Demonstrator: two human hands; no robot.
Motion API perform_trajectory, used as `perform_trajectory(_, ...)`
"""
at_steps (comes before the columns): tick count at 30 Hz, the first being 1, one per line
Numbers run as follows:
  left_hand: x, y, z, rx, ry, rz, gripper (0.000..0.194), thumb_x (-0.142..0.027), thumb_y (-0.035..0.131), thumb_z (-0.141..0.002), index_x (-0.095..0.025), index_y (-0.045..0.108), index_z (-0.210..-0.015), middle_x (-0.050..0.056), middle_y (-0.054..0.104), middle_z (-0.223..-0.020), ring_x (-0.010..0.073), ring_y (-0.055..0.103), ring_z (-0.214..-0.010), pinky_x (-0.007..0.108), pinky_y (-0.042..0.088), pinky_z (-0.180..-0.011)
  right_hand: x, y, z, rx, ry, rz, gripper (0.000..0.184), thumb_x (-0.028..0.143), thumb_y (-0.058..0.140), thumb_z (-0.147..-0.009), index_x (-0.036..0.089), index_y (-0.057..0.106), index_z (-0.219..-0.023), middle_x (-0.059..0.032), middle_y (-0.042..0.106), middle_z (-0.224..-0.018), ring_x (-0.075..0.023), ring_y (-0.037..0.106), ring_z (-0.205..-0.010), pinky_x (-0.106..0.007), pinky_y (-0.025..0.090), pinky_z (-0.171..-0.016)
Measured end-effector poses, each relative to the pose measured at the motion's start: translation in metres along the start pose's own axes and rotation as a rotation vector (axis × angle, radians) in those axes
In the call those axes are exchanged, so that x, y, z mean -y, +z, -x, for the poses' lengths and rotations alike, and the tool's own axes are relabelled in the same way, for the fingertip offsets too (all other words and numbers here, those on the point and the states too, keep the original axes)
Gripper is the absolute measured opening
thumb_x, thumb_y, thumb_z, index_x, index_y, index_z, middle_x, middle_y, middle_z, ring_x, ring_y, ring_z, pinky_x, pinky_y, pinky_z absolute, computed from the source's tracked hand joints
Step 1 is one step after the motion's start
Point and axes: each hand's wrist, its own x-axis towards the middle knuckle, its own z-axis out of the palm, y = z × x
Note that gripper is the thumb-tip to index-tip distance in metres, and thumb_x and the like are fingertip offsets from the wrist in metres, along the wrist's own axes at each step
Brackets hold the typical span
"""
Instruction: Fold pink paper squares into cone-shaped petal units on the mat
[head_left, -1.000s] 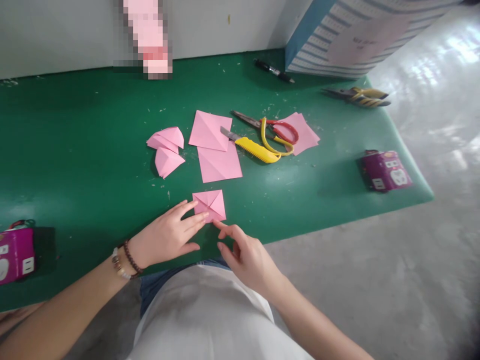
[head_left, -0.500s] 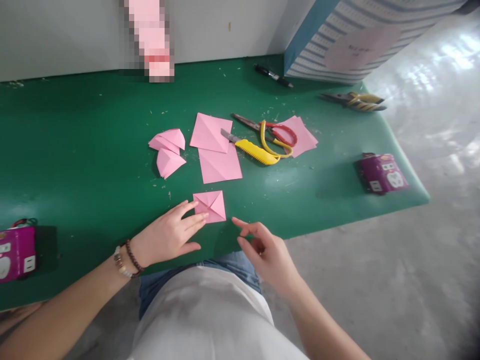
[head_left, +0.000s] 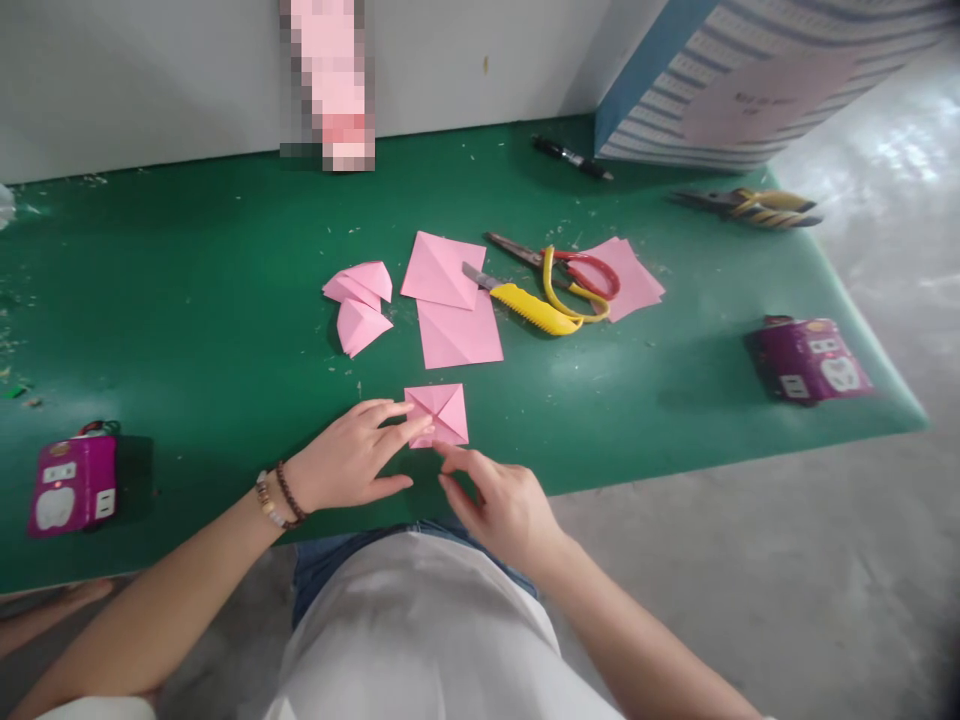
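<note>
Folded pink paper square [head_left: 436, 415] lies on the green bench [head_left: 187, 300], 12 o'clock from torso. Left hand [head_left: 349, 455] open, fingertips resting on it; right hand [head_left: 502, 510] half-curled, fingertip at its lower corner, no grip. Pixelated pink upright object [head_left: 326, 85], unidentifiable, at 12 o'clock; striped box [head_left: 750, 80] cut off at 1 o'clock, contents unseen.

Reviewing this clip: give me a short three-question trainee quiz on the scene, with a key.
1. True or false: the left hand's fingers reach onto the folded pink paper square.
2. How many purple boxes printed with sockets stand on the green mat?
3. Which tool has red and yellow handles? A: utility knife. B: scissors. C: pliers.

Key: 1 true; 2 two; 3 B.
</note>
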Motion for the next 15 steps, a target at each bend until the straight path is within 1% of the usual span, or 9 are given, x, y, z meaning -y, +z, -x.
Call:
perform_trajectory(2, 0.000, 0.000, 0.000, 0.006, -0.010, 0.008, 0.063, -0.043, 0.057, -0.091, -0.011, 0.037, -0.142, 0.019, 0.053, -0.135, 0.0319, 0.049, -0.127, 0.050, 0.044, -0.106, 0.003, 0.007, -0.002, 0.021, -0.060, 0.064, 0.013, 0.021, 0.045, -0.095, 0.020, 0.057, -0.100, -0.0065, 0.076, -0.106, -0.0133, 0.070, -0.063, -0.023, 0.046, -0.053)
perform_trajectory(3, 0.000, 0.000, 0.000, 0.007, -0.013, 0.014, 0.063, -0.043, 0.056, -0.091, -0.011, 0.037, -0.142, 0.019, 0.053, -0.136, 0.0317, 0.049, -0.128, 0.050, 0.043, -0.106, 0.005, 0.010, -0.003, 0.029, -0.081, 0.103, 0.013, 0.021, 0.045, -0.095, 0.020, 0.058, -0.099, -0.0074, 0.075, -0.109, -0.0133, 0.069, -0.062, -0.024, 0.045, -0.051)
perform_trajectory(6, 0.000, 0.000, -0.001, 0.006, -0.015, 0.032, 0.061, -0.042, 0.056, -0.092, -0.012, 0.037, -0.142, 0.018, 0.054, -0.135, 0.0313, 0.049, -0.127, 0.050, 0.043, -0.106, 0.008, 0.017, -0.002, 0.043, -0.162, 0.237, 0.014, 0.021, 0.046, -0.096, 0.019, 0.059, -0.092, -0.0101, 0.072, -0.119, -0.0113, 0.063, -0.051, -0.026, 0.040, -0.045)
perform_trajectory(8, 0.000, -0.001, -0.002, 0.001, -0.024, 0.043, 0.060, -0.040, 0.057, -0.091, -0.013, 0.038, -0.142, 0.018, 0.054, -0.134, 0.0308, 0.049, -0.127, 0.049, 0.044, -0.105, 0.009, 0.018, -0.002, 0.055, -0.236, 0.291, 0.015, 0.020, 0.046, -0.096, 0.019, 0.059, -0.089, -0.0098, 0.071, -0.120, -0.0102, 0.059, -0.047, -0.028, 0.036, -0.043)
perform_trajectory(9, 0.000, -0.001, -0.002, 0.000, -0.028, 0.050, 0.060, -0.039, 0.058, -0.091, -0.014, 0.038, -0.142, 0.017, 0.054, -0.134, 0.0306, 0.049, -0.127, 0.049, 0.044, -0.105, 0.009, 0.017, -0.003, 0.059, -0.270, 0.291, 0.015, 0.019, 0.046, -0.096, 0.019, 0.060, -0.089, -0.0087, 0.073, -0.116, -0.0100, 0.059, -0.047, -0.028, 0.036, -0.044)
perform_trajectory(11, 0.000, -0.002, -0.002, -0.001, -0.035, 0.070, 0.061, -0.036, 0.059, -0.089, -0.016, 0.038, -0.143, 0.016, 0.054, -0.134, 0.0303, 0.049, -0.128, 0.048, 0.043, -0.106, 0.006, 0.015, -0.007, 0.034, -0.300, 0.256, 0.017, 0.018, 0.045, -0.096, 0.019, 0.061, -0.090, -0.0053, 0.076, -0.101, -0.0102, 0.060, -0.052, -0.027, 0.037, -0.047)
perform_trajectory(13, 0.000, -0.002, -0.002, 0.006, -0.040, 0.092, 0.064, -0.032, 0.060, -0.086, -0.016, 0.037, -0.144, 0.015, 0.053, -0.135, 0.0302, 0.048, -0.128, 0.048, 0.043, -0.106, 0.001, 0.013, -0.014, -0.048, -0.249, 0.247, 0.019, 0.019, 0.045, -0.097, 0.020, 0.062, -0.089, -0.0028, 0.073, -0.083, -0.0106, 0.061, -0.056, -0.026, 0.037, -0.051)
perform_trajectory(15, 0.000, -0.003, -0.002, 0.005, -0.048, 0.110, 0.067, -0.029, 0.059, -0.083, -0.016, 0.036, -0.144, 0.015, 0.052, -0.136, 0.0300, 0.048, -0.128, 0.047, 0.042, -0.107, -0.005, 0.013, -0.022, -0.128, -0.181, 0.294, 0.020, 0.020, 0.045, -0.098, 0.019, 0.063, -0.087, -0.0014, 0.067, -0.072, -0.0106, 0.058, -0.056, -0.025, 0.036, -0.052)
